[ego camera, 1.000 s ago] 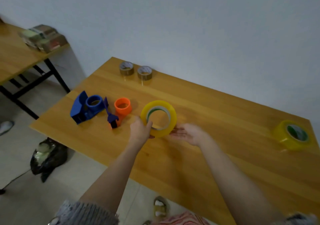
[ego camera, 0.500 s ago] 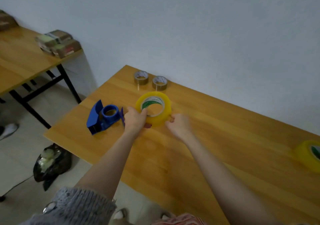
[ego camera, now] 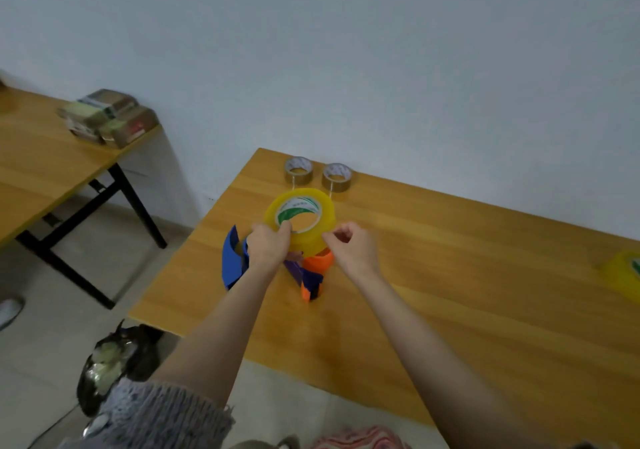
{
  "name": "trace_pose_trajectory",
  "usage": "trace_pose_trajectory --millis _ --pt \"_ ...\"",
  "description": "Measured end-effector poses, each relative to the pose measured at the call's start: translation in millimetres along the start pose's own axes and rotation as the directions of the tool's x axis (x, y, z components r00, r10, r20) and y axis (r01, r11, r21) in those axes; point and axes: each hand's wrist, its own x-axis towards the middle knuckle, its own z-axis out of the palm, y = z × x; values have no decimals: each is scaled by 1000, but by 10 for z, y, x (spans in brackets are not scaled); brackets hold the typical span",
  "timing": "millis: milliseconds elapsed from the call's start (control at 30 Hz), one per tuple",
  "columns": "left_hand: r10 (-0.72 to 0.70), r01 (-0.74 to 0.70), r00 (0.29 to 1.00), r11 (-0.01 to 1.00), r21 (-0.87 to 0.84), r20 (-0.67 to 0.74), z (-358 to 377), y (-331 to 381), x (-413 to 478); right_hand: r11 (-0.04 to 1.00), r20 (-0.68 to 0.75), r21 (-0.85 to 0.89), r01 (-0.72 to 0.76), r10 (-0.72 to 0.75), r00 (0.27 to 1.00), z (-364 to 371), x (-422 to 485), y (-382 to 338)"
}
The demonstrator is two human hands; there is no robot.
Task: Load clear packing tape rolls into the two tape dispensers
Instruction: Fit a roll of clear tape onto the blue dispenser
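Surface (ego camera: 450, 292) of pale wood, work gathered toward its far left corner. Raised above it, tilted: clear tape roll (ego camera: 311, 242), left rim clamped by left hand (ego camera: 268, 246), thumb in the core, fingers curled outside; right hand (ego camera: 353, 249) fingers pinched together on the roll's right face. Underneath, blue dispenser (ego camera: 230, 263) and orange dispenser (ego camera: 317, 268). By the far edge, two small brown rolls (ego camera: 299, 170).

packing workroom | wooden tables (ego camera: 485, 275) | stacked tape packs (ego camera: 107, 117) | bare wall (ego camera: 346, 50)
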Motion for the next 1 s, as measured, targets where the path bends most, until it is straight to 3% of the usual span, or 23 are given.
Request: trace_pose_trajectory --millis 67,200,333,600,733,800,1000 --pt "-7 7 1000 1000 -23 6 -42 9 76 995 1 93 -34 34 999 46 79 -13" --pt "-7 7 1000 1000 -3 21 -125 53 210 932 59 261 -253 246 967 145 263 -62" --pt "106 -99 994 978 186 -27 -219 116 304 825 191 420 -378 327 926 314 405 -200" --pt "132 -159 986 916 367 99 -433 29 626 755 301 431 -494 396 867 550 642 -257" --pt "160 -177 984 947 268 83 -471 -111 746 682 305 486 -546 453 838 660 716 -246" --pt "162 -171 984 974 149 71 -518 -173 863 600 344 525 -604 500 795 715 745 -243" --pt "198 -212 964 975 63 179 -579 -264 1204 320 424 668 -671 577 698 880 815 -313"
